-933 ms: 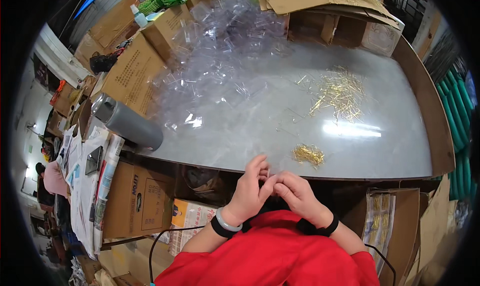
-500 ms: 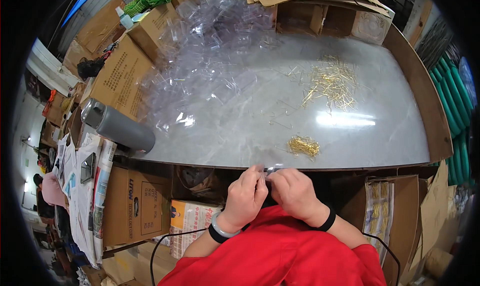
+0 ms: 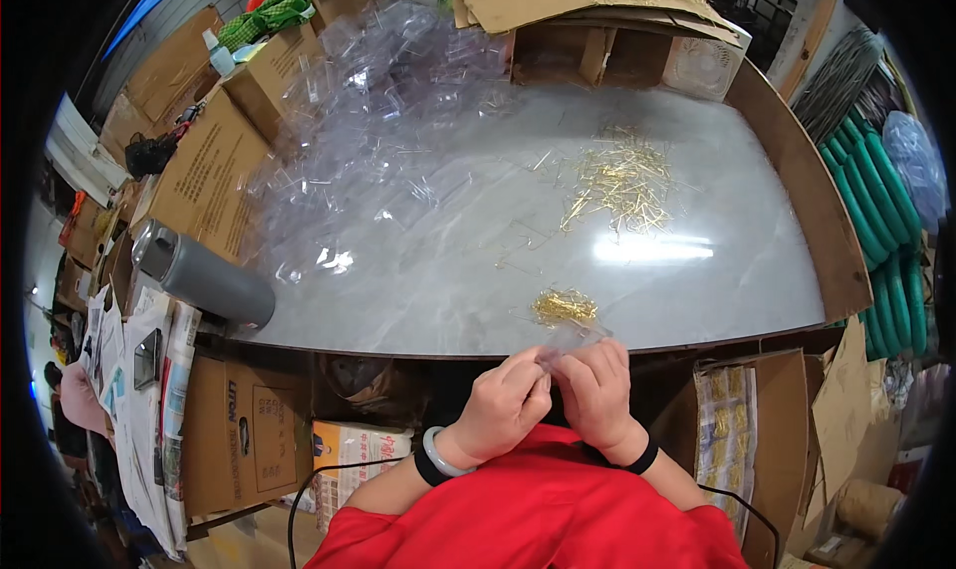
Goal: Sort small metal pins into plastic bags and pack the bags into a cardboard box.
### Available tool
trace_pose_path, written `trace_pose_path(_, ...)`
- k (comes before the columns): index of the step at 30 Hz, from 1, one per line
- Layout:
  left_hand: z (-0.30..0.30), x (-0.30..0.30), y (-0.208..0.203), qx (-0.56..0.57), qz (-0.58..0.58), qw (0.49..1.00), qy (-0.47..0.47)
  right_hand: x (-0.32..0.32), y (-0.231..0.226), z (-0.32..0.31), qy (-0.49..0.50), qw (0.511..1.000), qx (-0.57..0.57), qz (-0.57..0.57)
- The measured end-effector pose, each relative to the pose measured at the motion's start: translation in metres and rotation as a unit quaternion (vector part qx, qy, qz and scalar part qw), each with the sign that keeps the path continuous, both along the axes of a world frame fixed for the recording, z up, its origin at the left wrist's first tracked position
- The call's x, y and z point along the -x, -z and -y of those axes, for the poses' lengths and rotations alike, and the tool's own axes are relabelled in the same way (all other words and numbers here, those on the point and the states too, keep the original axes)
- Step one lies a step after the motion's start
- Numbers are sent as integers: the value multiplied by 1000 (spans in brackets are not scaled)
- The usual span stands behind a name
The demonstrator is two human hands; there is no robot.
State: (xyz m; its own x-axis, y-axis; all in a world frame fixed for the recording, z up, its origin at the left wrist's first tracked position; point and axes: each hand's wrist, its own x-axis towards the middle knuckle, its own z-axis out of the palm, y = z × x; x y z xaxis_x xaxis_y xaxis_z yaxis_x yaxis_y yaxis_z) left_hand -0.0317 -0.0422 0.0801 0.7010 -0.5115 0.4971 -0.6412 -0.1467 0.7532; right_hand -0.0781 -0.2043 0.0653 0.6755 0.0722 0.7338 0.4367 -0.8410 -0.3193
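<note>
My left hand and my right hand are close together at the table's near edge. Both are closed, pinching a small clear plastic piece between the fingertips. The plastic sticks out over the edge, just in front of a small heap of gold-coloured wire pieces. Whether a wire is also in my fingers cannot be made out. Farther back lies a larger scattered pile of gold wire pieces, some visibly bent. A big heap of clear plastic pieces covers the left and far left of the table.
A grey bottle lies at the table's left edge beside cardboard boxes. Open box compartments stand at the back. A cardboard wall borders the right side. Below the edge sits a carton, with another open box on the right.
The whole view has shifted, so the table appears further left. The clear plastic now shows more plainly beyond my fingertips, and my right hand is turned more upright.
</note>
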Motion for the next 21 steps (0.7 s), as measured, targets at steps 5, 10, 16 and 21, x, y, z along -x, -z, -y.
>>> trace_pose_path(5, 7, 0, -6, 45, 11, 999, 12, -3, -3, 10, 18, 996, 17, 82)
trace_pose_path(10, 3, -4, -9, 8, -10, 999, 50, 0, -3, 15, -54, 997, -19, 49)
trace_pose_path(16, 2, -10, -8, -43, 129, 991, -1, -2, -7, 10, -90, 995, -39, -33)
trace_pose_path(21, 5, -4, -4, -45, 92, 995, -3, -1, 4, 12, -74, 996, -49, 24)
